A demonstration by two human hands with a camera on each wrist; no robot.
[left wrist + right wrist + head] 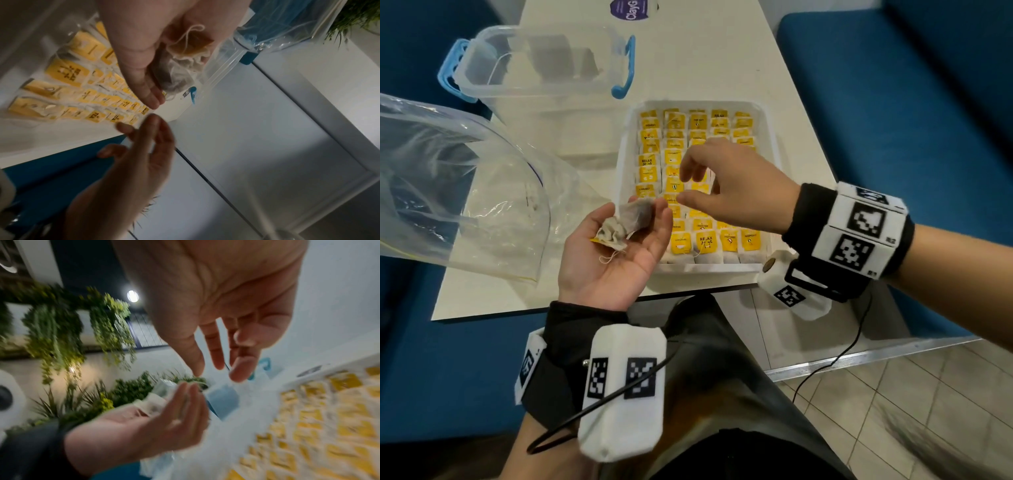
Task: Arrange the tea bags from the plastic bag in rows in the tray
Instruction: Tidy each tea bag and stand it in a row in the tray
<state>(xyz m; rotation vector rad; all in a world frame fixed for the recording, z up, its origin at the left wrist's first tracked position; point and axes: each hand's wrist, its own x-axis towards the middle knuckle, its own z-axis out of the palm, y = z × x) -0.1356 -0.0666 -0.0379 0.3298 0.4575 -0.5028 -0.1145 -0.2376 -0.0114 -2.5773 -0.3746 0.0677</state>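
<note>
A crumpled tea bag (pixel 627 222) lies on the upturned left hand (pixel 608 253); the right hand (pixel 729 186), fingers loosely spread, hovers just beyond it above the tray (pixel 621 164).

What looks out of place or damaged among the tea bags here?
The tea bag lying in the left hand is crumpled, its string bunched, unlike the flat rows in the tray. The right hand hovers over the tray, holding nothing.

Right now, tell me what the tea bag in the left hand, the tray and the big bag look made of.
Tea bag: thin matte filter paper, likely; crumpled, dark contents showing through, cotton-like string.
Tray: white, matte, probably plastic or foam; thin raised walls, so unclear.
Plastic bag: clear glossy film; wrinkles, glare, table visible through it.
</note>
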